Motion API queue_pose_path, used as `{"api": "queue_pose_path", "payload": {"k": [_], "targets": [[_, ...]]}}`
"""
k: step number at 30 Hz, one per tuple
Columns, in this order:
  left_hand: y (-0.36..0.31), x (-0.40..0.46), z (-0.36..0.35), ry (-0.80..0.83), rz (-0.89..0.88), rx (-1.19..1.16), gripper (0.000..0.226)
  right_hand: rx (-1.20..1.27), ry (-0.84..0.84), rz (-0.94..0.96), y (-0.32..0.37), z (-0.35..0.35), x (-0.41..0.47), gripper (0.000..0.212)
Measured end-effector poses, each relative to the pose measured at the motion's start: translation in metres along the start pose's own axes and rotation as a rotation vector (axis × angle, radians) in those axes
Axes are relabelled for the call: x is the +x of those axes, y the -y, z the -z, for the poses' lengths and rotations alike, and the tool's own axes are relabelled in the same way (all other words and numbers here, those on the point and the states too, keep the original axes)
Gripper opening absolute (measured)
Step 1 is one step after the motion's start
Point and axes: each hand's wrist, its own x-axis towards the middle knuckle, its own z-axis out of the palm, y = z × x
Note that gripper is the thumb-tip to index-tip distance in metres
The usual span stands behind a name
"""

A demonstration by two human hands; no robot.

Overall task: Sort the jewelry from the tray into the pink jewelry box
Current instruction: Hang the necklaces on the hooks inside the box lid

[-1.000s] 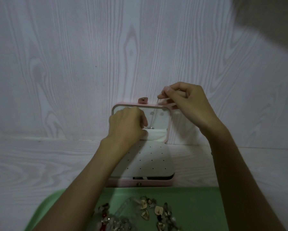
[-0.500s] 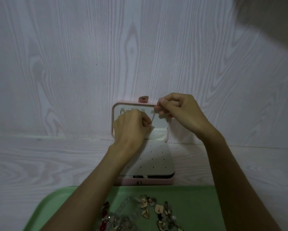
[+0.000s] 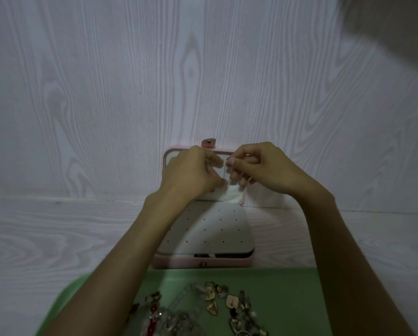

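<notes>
Matt wood-grain table (image 3: 57, 238), smooth green plastic tray (image 3: 287, 294), glinting metal jewelry (image 3: 212, 309).

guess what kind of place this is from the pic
Probably a home tabletop or a staged recording corner, though I can't be sure: a pale wood-grain surface meets a matching backdrop, with only a pink jewelry box and a green tray of jewelry on it.

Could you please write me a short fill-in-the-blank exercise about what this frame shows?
1. The pink jewelry box stands open against the wall, and its lid is ____.
2. The left hand and right hand both work a thin chain at the ____ of the box.
3. The unsorted jewelry lies on a ____ tray.
4. The white panel in the box is dotted with small ____.

Missing words: upright; lid; green; holes
</notes>
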Motion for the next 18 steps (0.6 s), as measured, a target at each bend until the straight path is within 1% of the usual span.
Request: {"api": "queue_pose_path", "payload": {"k": [2, 3, 5, 7, 9, 12, 15, 18], "targets": [[0.001, 0.001, -0.001, 0.084, -0.040, -0.052, 0.034, -0.020, 0.009, 0.021, 0.000, -0.002, 0.001, 0.013], [0.002, 0.001, -0.003, 0.109, -0.051, -0.078, 0.030, -0.032, 0.009, 0.027, 0.000, -0.002, 0.001, 0.013], [0.006, 0.002, -0.004, 0.131, -0.053, -0.142, 0.015, -0.059, -0.003, 0.028, 0.000, -0.002, 0.001, 0.014], [0.009, 0.002, -0.004, 0.122, -0.036, -0.245, 0.010, -0.080, -0.036, 0.000, -0.002, -0.002, 0.003, 0.013], [0.011, 0.001, -0.003, 0.077, -0.008, -0.349, 0.011, -0.120, -0.096, -0.040, -0.005, -0.004, 0.006, 0.013], [0.013, 0.001, -0.005, -0.047, 0.023, -0.396, 0.017, -0.245, -0.247, -0.053, -0.008, -0.013, 0.006, 0.016], [0.013, 0.001, -0.007, -0.176, 0.079, -0.354, 0.024, -0.361, -0.396, -0.066, -0.001, -0.024, 0.006, 0.020], [0.009, -0.001, -0.009, -0.261, 0.112, -0.256, 0.030, -0.438, -0.466, -0.110, 0.004, -0.030, 0.008, 0.026]]}}
